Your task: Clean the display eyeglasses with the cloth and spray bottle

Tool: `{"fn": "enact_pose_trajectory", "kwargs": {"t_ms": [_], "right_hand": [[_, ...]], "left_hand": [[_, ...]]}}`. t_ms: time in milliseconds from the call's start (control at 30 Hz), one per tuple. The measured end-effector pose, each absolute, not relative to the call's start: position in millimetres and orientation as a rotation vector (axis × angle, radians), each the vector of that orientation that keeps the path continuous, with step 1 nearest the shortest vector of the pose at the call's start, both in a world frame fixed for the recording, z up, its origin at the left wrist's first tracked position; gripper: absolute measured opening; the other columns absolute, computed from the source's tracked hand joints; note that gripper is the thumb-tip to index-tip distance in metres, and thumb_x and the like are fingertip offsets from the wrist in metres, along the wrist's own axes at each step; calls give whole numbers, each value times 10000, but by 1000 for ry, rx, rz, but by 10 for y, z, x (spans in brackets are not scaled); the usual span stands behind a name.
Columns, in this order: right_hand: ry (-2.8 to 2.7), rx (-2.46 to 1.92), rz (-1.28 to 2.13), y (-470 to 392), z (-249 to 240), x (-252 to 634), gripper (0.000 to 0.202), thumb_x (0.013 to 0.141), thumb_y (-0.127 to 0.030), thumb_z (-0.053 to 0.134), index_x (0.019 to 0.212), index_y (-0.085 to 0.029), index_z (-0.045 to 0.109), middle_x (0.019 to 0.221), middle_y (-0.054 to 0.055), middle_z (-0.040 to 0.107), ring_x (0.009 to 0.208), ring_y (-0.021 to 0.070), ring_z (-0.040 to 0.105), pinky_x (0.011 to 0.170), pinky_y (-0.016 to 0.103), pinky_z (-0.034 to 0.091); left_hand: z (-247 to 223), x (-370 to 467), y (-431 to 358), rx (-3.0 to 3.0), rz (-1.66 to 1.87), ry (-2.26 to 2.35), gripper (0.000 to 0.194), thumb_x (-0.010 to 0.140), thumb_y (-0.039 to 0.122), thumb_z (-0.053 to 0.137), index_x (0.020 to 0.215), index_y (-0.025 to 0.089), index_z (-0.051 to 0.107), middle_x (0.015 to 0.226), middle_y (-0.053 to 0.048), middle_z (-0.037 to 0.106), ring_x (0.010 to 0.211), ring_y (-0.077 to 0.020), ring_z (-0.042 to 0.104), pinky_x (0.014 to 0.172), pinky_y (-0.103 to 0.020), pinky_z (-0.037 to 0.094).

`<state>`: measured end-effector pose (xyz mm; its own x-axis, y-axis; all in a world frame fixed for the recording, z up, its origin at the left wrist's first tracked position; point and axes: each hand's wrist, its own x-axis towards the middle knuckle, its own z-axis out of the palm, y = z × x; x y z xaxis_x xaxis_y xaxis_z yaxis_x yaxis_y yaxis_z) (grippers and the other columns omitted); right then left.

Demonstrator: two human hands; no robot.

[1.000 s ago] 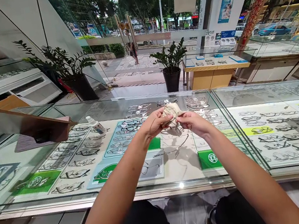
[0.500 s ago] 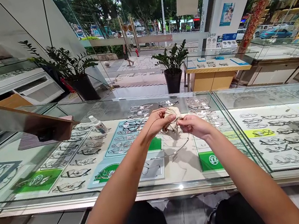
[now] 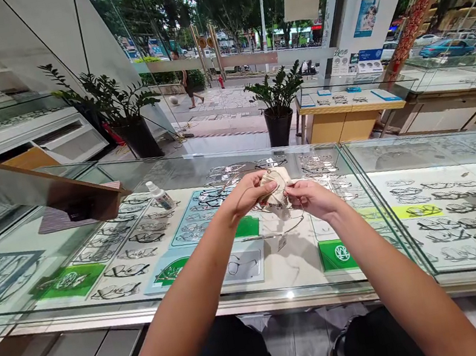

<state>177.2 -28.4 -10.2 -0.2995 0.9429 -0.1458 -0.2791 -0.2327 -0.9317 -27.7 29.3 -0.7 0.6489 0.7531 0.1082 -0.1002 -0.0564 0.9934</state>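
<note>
My left hand (image 3: 253, 190) is closed on a crumpled beige cloth (image 3: 276, 182), held above the glass display counter. Beside it, my right hand (image 3: 308, 195) pinches at the right side of the cloth; a thin glasses frame (image 3: 295, 224) appears to hang below, its upper part hidden by the cloth and fingers. A small tag (image 3: 282, 242) dangles under the frame. To the left of my hands, a white spray bottle (image 3: 161, 196) stands on the glass.
Rows of glasses (image 3: 128, 270) and green cards (image 3: 71, 281) lie in the glass counter (image 3: 286, 296). A wooden-edged mirror or panel (image 3: 36, 183) juts in at left. Potted plants (image 3: 279, 124) stand beyond; a person (image 3: 188, 85) walks outside.
The cloth is turned and spread a little differently between my fingers, and the hanging frame has tilted. The person outside has moved left, and the whole view has shifted slightly.
</note>
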Motion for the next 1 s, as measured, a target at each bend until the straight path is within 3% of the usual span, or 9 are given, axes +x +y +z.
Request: {"fn": "enact_pose_trajectory", "kwargs": {"t_ms": [100,333,467,633,767,900,1000], "right_hand": [[-1069,-952,1688,-304,-119,1726,484,559,-510,991,688,-172,670,534,-66,492,517,71,320,544,280,186],[-1082,-933,1655,-318,-150,1649,519,548,-554,982,708,-184,656,553,-65,511,528,76,342,560,278,214],[-1027,-937,1635,-299,-106,1734,478,557,-488,977,770,-180,680,613,-55,544,523,68,310,563,283,224],[-1118,-878,1593,-307,21,1930,411,629,-496,933,780,-198,693,561,-75,442,536,92,288,572,287,218],[-1410,-922,1330,-441,321,2100,351,778,-521,840,816,-210,681,723,-28,547,649,119,405,637,292,298],[-1941,-1051,944,-763,903,2158,302,956,-501,675,887,-207,657,781,-10,574,698,141,442,665,305,327],[-2413,-1042,528,-1019,1356,2093,234,1019,-395,611,896,-202,655,862,27,648,784,167,518,735,314,367]], "left_hand": [[-48,-192,263,1425,829,631,475,737,510,907,893,134,661,663,20,592,500,-62,431,466,-197,322],[-86,-40,224,1266,976,712,571,788,683,802,794,131,657,622,3,615,513,-89,497,506,-212,388],[-52,-129,290,1148,882,618,521,722,567,912,842,113,687,659,0,640,537,-81,519,516,-197,406],[-35,-238,399,1002,874,612,404,773,424,919,894,85,734,736,-40,715,600,-102,610,583,-205,502],[-1,-332,433,919,775,596,288,852,315,864,925,65,742,795,-82,747,662,-132,677,629,-220,559],[34,-416,399,959,648,552,353,859,393,853,945,71,737,762,-73,734,600,-128,659,565,-217,542],[59,-450,345,1040,498,503,428,832,462,864,930,64,740,741,-86,730,573,-129,638,542,-222,528]]}}
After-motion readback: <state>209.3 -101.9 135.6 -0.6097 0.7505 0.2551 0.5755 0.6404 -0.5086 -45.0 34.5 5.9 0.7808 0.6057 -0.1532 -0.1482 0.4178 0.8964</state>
